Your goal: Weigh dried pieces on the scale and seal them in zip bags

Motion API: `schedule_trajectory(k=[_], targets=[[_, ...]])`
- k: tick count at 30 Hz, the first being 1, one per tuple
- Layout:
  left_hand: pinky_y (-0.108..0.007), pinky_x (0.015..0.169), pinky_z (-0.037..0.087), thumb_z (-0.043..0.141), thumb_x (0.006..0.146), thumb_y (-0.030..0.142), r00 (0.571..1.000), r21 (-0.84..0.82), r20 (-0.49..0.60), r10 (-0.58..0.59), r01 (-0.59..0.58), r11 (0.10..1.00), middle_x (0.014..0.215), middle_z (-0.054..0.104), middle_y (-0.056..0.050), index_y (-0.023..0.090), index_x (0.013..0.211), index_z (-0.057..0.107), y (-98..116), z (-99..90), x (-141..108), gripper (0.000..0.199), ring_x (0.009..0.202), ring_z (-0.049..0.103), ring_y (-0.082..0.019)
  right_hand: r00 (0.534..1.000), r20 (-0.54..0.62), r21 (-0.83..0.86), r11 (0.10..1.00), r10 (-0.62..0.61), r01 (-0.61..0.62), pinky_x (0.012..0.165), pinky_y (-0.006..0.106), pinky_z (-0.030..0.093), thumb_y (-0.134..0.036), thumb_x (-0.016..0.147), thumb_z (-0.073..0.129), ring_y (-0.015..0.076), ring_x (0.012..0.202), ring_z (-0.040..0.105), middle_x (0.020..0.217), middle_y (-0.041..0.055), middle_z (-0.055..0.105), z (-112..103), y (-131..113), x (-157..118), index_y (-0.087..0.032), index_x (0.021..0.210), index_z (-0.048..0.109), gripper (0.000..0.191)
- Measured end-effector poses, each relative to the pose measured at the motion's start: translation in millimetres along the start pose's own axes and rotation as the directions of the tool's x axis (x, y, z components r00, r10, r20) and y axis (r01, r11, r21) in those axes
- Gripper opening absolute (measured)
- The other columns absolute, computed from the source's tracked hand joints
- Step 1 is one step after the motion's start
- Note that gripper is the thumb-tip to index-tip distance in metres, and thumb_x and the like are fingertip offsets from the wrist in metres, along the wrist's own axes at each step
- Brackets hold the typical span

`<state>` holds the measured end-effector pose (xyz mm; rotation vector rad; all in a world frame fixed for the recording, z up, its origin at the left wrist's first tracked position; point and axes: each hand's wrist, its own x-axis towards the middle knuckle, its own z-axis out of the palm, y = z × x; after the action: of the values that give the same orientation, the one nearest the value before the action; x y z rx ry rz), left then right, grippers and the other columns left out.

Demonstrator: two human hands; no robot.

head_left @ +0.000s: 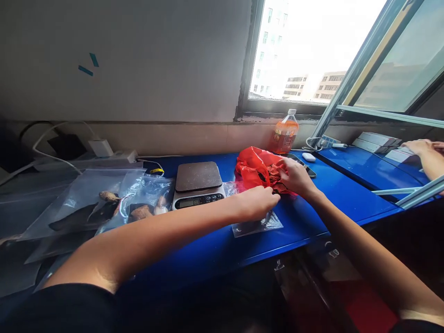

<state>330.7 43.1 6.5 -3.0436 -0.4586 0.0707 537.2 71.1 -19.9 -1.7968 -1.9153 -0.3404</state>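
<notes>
A crumpled red plastic bag (255, 164) lies partly open on the blue table, with dark and reddish-brown contents showing in its mouth. At the bag's front edge, my left hand (259, 203) is closed, its fingertips on the red plastic. My right hand (297, 176) pinches the bag's right side, close to the contents. Beneath my left hand lies a flat clear plastic bag (258, 226), partly covered by the hand and the red bag. To the left stands a digital kitchen scale (198, 178) with a bare platform and a lit display.
Clear bags (114, 185) with brownish pieces lie left of the scale. A drink bottle (287, 132), a phone (303, 166) and a white case (308, 157) are behind my right hand. A metal frame (391, 113) rises at right, near another person's hand (421, 147) and white boxes (376, 141).
</notes>
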Motion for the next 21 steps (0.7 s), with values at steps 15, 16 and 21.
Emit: schedule_trajectory(k=[15, 16, 21], targets=[[-0.031, 0.074, 0.052, 0.048, 0.09, 0.015, 0.951, -0.061, -0.287, -0.112, 0.099, 0.993, 0.11, 0.063, -0.013, 0.012, 0.111, 0.059, -18, -34.1, 36, 0.024, 0.098, 0.063, -0.024, 0.998, 0.057, 0.027, 1.0, -0.016, 0.014, 0.075, 0.032, 0.047, -0.017, 0.082, 0.053, 0.0235, 0.088, 0.058, 0.094, 0.0127, 0.06, -5, -4, -33, -0.013, 0.096, 0.065, 0.019], [-0.033, 0.074, 0.053, 0.047, 0.09, 0.014, 0.943, -0.052, -0.309, -0.127, 0.116, 0.992, 0.112, 0.062, -0.014, 0.011, 0.113, 0.059, -22, -36.0, 44, 0.026, 0.1, 0.062, -0.026, 0.998, 0.065, 0.028, 1.0, -0.008, 0.006, 0.073, 0.031, 0.047, -0.016, 0.083, 0.05, 0.0227, 0.084, 0.058, 0.092, 0.0121, 0.061, -6, -5, -38, -0.013, 0.095, 0.065, 0.019], [-0.035, 0.072, 0.052, 0.052, 0.086, 0.01, 0.926, -0.011, -0.339, -0.167, 0.174, 0.985, 0.117, 0.057, -0.017, 0.012, 0.113, 0.063, -40, -40.1, 64, 0.029, 0.1, 0.063, -0.03, 0.986, 0.16, -0.198, 0.98, 0.042, -0.01, 0.072, 0.032, 0.045, -0.016, 0.088, 0.043, 0.0232, 0.084, 0.059, 0.094, 0.0137, 0.063, -13, -18, -34, -0.012, 0.098, 0.065, 0.025]])
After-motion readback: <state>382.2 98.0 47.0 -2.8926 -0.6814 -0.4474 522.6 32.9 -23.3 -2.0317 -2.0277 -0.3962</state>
